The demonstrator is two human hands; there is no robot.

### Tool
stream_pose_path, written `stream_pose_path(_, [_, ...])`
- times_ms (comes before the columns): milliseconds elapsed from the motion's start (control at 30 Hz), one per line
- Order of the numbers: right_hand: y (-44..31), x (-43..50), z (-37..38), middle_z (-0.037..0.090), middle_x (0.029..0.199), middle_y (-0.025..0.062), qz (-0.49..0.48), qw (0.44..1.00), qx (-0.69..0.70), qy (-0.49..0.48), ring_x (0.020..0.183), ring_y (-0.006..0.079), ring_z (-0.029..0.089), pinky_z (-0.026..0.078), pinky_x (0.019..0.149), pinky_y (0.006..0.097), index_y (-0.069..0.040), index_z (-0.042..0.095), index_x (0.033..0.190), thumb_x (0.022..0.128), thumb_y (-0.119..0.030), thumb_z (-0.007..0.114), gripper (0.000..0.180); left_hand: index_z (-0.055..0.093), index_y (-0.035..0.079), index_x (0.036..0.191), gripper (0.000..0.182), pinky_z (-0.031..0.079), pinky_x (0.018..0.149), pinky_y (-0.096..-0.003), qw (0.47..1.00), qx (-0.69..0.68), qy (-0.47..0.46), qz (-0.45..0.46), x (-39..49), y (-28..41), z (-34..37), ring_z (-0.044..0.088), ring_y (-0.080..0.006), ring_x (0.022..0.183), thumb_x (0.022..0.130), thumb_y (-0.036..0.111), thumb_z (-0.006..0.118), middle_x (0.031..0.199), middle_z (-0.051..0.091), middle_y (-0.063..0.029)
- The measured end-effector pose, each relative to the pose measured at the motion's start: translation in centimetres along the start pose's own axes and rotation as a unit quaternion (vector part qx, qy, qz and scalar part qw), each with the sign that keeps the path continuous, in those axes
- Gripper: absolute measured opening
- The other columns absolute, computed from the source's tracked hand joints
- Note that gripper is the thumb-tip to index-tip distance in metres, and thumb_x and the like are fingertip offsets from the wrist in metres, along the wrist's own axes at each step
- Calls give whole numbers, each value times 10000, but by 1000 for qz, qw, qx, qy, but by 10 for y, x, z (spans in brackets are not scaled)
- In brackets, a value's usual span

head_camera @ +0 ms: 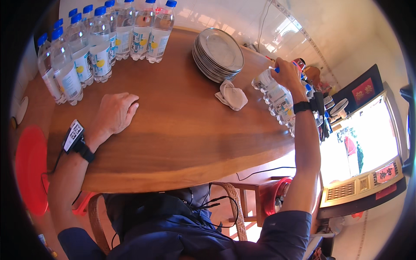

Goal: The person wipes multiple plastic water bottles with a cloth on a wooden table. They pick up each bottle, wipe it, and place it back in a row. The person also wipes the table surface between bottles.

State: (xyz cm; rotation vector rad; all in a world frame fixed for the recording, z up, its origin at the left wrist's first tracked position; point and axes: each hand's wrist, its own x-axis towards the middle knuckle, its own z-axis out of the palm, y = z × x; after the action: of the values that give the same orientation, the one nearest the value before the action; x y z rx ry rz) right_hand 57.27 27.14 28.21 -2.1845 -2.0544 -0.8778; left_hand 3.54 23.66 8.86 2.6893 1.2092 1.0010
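My left hand [118, 112] rests on the wooden table [182, 130] with its fingers curled and nothing seen in it. Beyond it, at the back left, several clear plastic bottles [100, 60] with blue caps and labels stand in a group. On the right, my right hand [286, 74] has its fingers at the blue cap of a clear bottle [262, 79] at the near-left end of another group of labelled bottles [282, 104]. A stack of round metal plates [221, 53] sits between the groups. A crumpled light cloth [231, 96] lies just in front of the plates.
A tiled wall [208, 16] borders the table's far side. A red round stool [32, 169] stands at the left. Below the table's right end are a wooden stand and a red basin [271, 196]. A woven chair arm [237, 208] and loose black cables are near my lap.
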Motion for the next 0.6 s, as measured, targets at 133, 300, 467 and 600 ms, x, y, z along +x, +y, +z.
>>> stream_pose_path(133, [-8, -57, -43, 775, 945, 183, -5, 997, 51, 50, 952, 395, 750, 582, 829, 511, -85, 746, 1003, 836, -316, 750, 286, 737, 17, 1109, 208, 562, 756, -500, 1000, 27, -12, -10, -5, 1, 3, 706, -406, 853, 1001, 168, 644, 928, 723, -177])
stream_pose_path(300, [-39, -109, -92, 771, 911, 189, -67, 985, 115, 111, 918, 409, 740, 583, 830, 508, -64, 773, 967, 822, -355, 737, 327, 768, 19, 1131, 305, 590, 802, -466, 995, 23, -82, -50, -4, 36, 1, 751, -373, 932, 983, 270, 679, 996, 779, -182])
stream_pose_path(467, [-109, -127, -124, 780, 907, 192, -137, 949, 235, 158, 879, 408, 750, 598, 821, 495, -58, 786, 953, 848, -362, 755, 323, 667, 16, 1417, 613, 583, 857, -381, 972, -200, -127, -3, 12, 93, -8, 732, -244, 885, 947, 394, 779, 952, 773, -147])
stream_pose_path(600, [-165, -124, -134, 772, 871, 179, -163, 903, 352, 183, 843, 386, 747, 589, 805, 485, -62, 784, 976, 868, -352, 774, 310, 212, 91, 1698, 1171, 562, 1001, -388, 880, -453, -144, 22, 26, 133, 14, 648, -239, 1171, 833, 370, 951, 1337, 648, -145])
